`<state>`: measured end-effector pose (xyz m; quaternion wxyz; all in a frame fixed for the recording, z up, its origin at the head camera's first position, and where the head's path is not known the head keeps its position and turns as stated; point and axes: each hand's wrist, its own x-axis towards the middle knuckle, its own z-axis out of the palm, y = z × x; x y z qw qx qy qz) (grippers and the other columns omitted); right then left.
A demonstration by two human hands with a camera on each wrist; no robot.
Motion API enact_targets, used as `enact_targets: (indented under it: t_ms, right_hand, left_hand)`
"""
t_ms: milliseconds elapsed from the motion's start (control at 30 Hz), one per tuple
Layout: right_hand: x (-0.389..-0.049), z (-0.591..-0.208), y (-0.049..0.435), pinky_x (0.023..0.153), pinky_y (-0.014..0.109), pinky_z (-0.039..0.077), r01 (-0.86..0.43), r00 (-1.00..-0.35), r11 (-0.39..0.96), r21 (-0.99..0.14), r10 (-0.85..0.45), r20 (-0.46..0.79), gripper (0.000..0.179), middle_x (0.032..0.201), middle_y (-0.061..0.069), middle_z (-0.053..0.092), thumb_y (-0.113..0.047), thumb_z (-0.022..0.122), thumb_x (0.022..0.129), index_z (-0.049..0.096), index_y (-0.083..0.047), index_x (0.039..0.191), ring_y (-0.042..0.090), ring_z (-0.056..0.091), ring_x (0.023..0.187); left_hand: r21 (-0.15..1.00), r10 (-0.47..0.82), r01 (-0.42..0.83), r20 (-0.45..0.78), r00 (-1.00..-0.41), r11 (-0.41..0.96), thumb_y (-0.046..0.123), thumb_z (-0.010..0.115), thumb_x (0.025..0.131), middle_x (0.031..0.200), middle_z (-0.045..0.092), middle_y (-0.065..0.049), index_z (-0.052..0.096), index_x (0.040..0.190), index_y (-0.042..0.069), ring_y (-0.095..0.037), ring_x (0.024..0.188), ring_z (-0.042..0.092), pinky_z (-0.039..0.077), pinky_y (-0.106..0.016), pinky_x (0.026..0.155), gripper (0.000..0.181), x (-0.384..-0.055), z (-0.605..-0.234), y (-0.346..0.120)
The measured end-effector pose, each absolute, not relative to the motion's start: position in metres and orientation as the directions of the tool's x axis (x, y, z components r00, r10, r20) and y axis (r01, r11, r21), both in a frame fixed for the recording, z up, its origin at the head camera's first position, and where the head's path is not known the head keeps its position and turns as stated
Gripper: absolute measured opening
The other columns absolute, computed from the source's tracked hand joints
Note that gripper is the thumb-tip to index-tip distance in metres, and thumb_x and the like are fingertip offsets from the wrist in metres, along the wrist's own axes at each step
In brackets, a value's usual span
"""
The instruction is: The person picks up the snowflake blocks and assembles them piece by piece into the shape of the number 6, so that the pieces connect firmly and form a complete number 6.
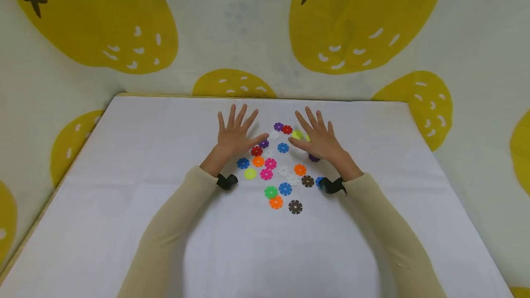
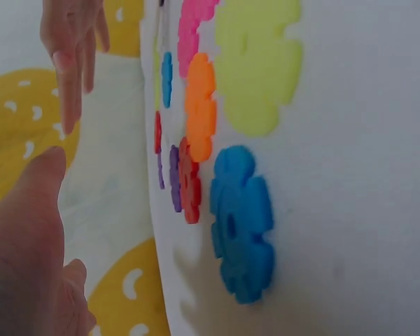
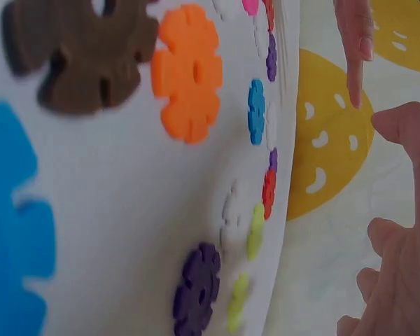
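Ref.: mid blue disc, flat on the white cloth, betw. your hands. Your L hand is left of ref., your R hand right of it, both held above the cloth. Grip: both empty, fingers spread & straight, no disc contacted. L thumb & R thumb point inward; R thumb tip appears nearer to ref. Ref. is round, so no long axis to align with; judged best gripped at the rim, from above.

Around ref.: purple disc to left, partly behind L thumb in head view, w/ red disc beyond it. Far side: far red disc. Near side: pink disc, white disc, orange disc; farther nr. side, green disc & brown disc.

Obstructions: R hand hides part of yellow disc, right of ref.; dark R wrist mount, near-right of ref., partly covers a second blue disc. White pcs. blend into cloth; exact count can't be told.
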<state>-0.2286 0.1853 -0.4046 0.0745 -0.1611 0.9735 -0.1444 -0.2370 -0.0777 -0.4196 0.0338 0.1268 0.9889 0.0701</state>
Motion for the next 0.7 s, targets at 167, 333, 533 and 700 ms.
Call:
enact_targets:
  t_ms: [167,333,533,700]
  right_hand:
    - [-0.222,-0.411,0.178,0.111,0.067,-0.005,-0.313,-0.927,0.893,-0.324,-0.362,-0.102,0.086,0.164,0.006,-0.009,-0.059,0.049,0.092,0.003,-0.028,0.158,0.04,-0.01,0.148]
    - [-0.217,-0.417,0.169,0.111,0.068,-0.001,-0.334,-0.916,0.886,-0.321,-0.386,-0.113,0.087,0.164,0.008,-0.006,-0.058,0.053,0.09,0.007,-0.027,0.158,0.04,-0.01,0.148]
    - [-0.213,-0.421,0.163,0.113,0.066,0.004,-0.359,-0.899,0.867,-0.346,-0.421,-0.122,0.086,0.164,0.008,-0.004,-0.057,0.053,0.091,0.009,-0.025,0.158,0.038,-0.009,0.148]
    - [-0.211,-0.422,0.159,0.112,0.063,0.017,-0.352,-0.884,0.824,-0.445,-0.449,-0.133,0.085,0.164,0.01,0.007,-0.049,0.06,0.091,0.014,-0.022,0.158,0.036,0.004,0.149]
  left_hand:
    - [0.181,0.266,0.248,-0.08,-0.961,0.952,0.076,0.035,0.088,0.165,-0.004,-0.005,0.006,0.158,0.032,-0.035,0.148,-0.015,-0.014,-0.062,0.111,0.087,-0.232,-0.426,-0.076]
    - [0.192,0.277,0.252,-0.116,-0.954,0.948,0.076,0.036,0.089,0.165,-0.001,-0.006,0.008,0.158,0.03,-0.035,0.148,-0.013,-0.011,-0.062,0.112,0.087,-0.228,-0.431,-0.076]
    - [0.233,0.33,0.297,-0.115,-0.937,0.926,0.07,0.042,0.091,0.164,0.004,-0.008,0.013,0.158,0.028,-0.036,0.149,-0.008,-0.008,-0.063,0.112,0.084,-0.226,-0.435,-0.079]
    - [0.304,0.413,0.366,-0.107,-0.904,0.88,0.063,0.044,0.094,0.163,0.015,-0.008,0.02,0.157,0.024,-0.034,0.15,-0.001,-0.009,-0.064,0.112,0.078,-0.225,-0.439,-0.082]
